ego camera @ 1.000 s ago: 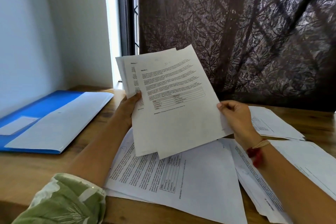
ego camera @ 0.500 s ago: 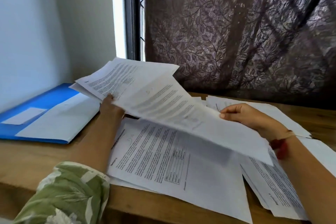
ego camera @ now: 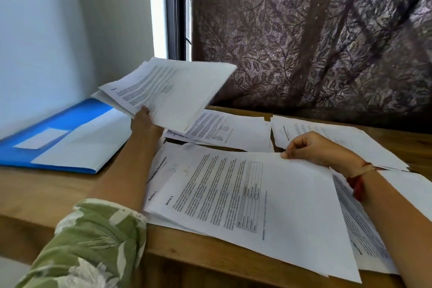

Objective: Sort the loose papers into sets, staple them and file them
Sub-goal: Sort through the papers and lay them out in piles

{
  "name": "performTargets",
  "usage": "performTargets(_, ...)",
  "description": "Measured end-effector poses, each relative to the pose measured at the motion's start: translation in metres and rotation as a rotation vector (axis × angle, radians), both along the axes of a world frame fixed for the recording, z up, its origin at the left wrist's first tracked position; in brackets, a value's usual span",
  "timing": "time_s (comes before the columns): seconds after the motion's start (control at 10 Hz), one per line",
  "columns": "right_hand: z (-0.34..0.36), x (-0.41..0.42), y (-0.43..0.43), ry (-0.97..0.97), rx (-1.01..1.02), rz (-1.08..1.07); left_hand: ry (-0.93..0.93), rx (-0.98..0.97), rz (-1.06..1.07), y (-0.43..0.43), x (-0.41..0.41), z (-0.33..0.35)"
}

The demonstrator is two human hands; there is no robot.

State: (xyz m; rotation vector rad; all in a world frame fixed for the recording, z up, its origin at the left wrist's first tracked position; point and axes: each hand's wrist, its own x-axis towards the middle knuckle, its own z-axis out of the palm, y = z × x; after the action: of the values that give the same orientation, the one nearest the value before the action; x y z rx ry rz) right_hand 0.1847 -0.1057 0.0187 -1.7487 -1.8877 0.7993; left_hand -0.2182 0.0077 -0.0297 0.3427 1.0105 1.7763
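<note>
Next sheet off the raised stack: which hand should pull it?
Right, probably. The left hand grips the raised stack and is its only support. The right hand pinches only the edge of the top sheet, which lies on the near pile, so it can let go.

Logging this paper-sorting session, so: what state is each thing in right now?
Stack: raised off the desk, tilted, sheets fanned.
Left grip: curled round the stack's near edge.
Top sheet: face up on the near pile.
Right grip: pinching the top sheet's far edge.
Back pile: flat, loose sheets.
Right pile: flat, partly behind the right grip.
Folder: flat, white paper on it.
Curtain: drawn, one window strip uncovered.
</note>
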Motion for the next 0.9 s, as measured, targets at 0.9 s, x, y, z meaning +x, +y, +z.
performTargets(0.9,-0.004,-0.040,-0.006,0.561,0.162,-0.313,0.319,0.233,-0.650,-0.046,0.088,0.021)
